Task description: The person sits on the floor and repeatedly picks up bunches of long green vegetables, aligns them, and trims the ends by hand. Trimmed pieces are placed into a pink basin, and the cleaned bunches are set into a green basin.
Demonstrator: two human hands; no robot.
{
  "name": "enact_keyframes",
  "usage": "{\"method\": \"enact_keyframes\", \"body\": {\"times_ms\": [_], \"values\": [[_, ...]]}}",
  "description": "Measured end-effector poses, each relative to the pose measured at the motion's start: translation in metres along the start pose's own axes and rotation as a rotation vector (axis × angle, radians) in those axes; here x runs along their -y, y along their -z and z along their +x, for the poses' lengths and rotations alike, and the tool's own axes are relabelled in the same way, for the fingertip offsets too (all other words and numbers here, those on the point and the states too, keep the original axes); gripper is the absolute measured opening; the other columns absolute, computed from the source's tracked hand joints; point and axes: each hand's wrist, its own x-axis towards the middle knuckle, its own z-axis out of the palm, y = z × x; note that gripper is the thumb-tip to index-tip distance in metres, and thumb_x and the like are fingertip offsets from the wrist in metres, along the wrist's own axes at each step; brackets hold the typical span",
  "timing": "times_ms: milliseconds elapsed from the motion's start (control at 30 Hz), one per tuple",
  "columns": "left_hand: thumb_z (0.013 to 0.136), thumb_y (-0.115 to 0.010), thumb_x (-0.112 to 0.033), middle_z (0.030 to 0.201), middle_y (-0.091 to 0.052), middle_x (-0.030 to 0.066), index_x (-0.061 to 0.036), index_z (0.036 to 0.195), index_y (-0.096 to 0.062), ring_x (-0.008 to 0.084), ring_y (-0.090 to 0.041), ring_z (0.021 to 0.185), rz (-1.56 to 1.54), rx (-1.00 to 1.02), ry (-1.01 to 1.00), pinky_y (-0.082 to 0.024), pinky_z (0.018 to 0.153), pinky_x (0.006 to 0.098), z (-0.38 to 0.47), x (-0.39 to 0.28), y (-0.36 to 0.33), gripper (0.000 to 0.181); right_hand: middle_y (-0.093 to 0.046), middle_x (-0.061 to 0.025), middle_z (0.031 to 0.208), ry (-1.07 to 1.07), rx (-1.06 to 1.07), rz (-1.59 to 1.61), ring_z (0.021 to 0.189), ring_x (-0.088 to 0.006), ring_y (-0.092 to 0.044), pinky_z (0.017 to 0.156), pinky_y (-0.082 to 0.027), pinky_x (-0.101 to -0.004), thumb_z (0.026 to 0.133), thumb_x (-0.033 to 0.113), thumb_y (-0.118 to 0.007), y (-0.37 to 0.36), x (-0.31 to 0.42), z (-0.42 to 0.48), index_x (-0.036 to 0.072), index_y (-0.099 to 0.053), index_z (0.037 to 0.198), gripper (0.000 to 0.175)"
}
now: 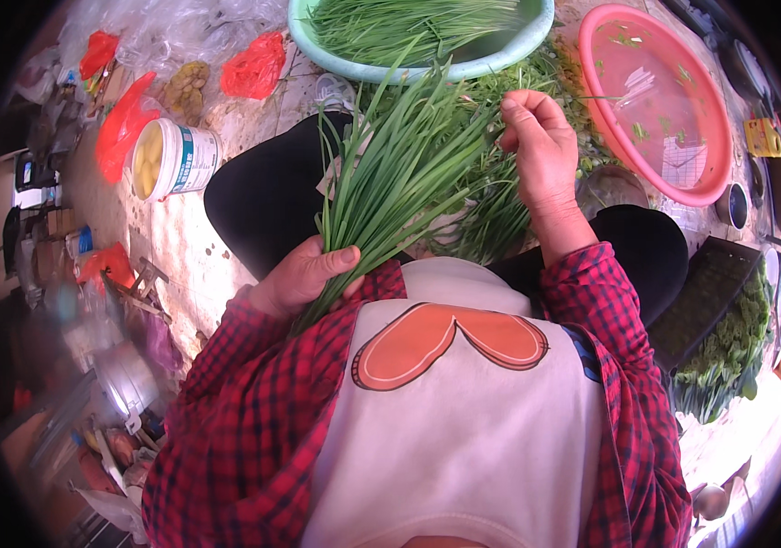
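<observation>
My left hand [312, 274] is closed round the lower part of a bunch of long flat green leaves, like garlic chives [397, 178], whose tips fan out away from me. My right hand [538, 133] is raised at the bunch's right side, thumb and fingertips pinched together; a thin blade seems to stick out beside it, but I cannot tell whether the fingers hold it. Beyond the bunch, a light green plastic basin [363, 70] holds more of the same leaves. Loose greens [493, 219] lie on the floor between my knees.
A pink basin [589, 89] with water and leaf scraps stands at the far right. To the left are a white bucket [188, 159] with yellowish contents, red plastic bags [253, 65] and a bag of lumpy produce [186, 89]. A dark crate [705, 301] sits by leafy greens [729, 356] on the right.
</observation>
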Motion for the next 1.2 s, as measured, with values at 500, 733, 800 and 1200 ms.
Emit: {"method": "enact_keyframes", "body": {"times_ms": [500,733,800,1200], "values": [[0.100,-0.050,-0.036,0.084,-0.068,0.0108,-0.0008,0.116,-0.059,0.0127,-0.061,0.058,-0.161,-0.084,0.073,-0.049,0.051,0.0228,0.003,-0.005,-0.011,0.039,-0.062,0.0021,0.090,0.033,0.427,-0.277,0.070,-0.0027,-0.052,0.063,-0.043,-0.0182,0.088,0.004,-0.068,-0.004,-0.008,-0.029,0.003,-0.064,0.108,0.020],[0.097,-0.056,-0.034,0.079,-0.066,0.0048,-0.0031,0.101,-0.064,0.0097,-0.056,0.057,-0.092,-0.137,0.063,-0.046,0.053,0.0229,0.001,-0.013,-0.020,0.032,-0.064,0.0026,0.087,-0.257,0.383,-0.067,0.065,-0.0041,-0.053,0.058,-0.043,-0.0190,0.089,0.007,-0.067,-0.005,-0.002,-0.025,0.004,-0.063,0.106,0.017],[0.097,-0.056,-0.034,0.079,-0.065,0.0040,-0.0033,0.101,-0.064,0.0091,-0.056,0.059,-0.087,-0.145,0.069,-0.046,0.054,0.0226,0.001,-0.014,-0.021,0.032,-0.064,0.0027,0.087,-0.265,0.423,-0.103,0.063,-0.0041,-0.052,0.057,-0.043,-0.0187,0.090,0.008,-0.067,-0.003,-0.003,-0.023,0.004,-0.064,0.105,0.016],[0.093,-0.067,-0.025,0.082,-0.061,0.0000,-0.0037,0.103,-0.063,0.0072,-0.056,0.071,-0.024,-0.136,0.002,-0.046,0.065,0.0219,0.006,-0.009,-0.021,0.024,-0.060,0.0024,0.078,-0.358,0.356,-0.024,0.058,-0.0047,-0.052,0.047,-0.039,-0.0191,0.093,0.012,-0.064,-0.008,0.002,-0.026,0.006,-0.063,0.096,0.007]]}}
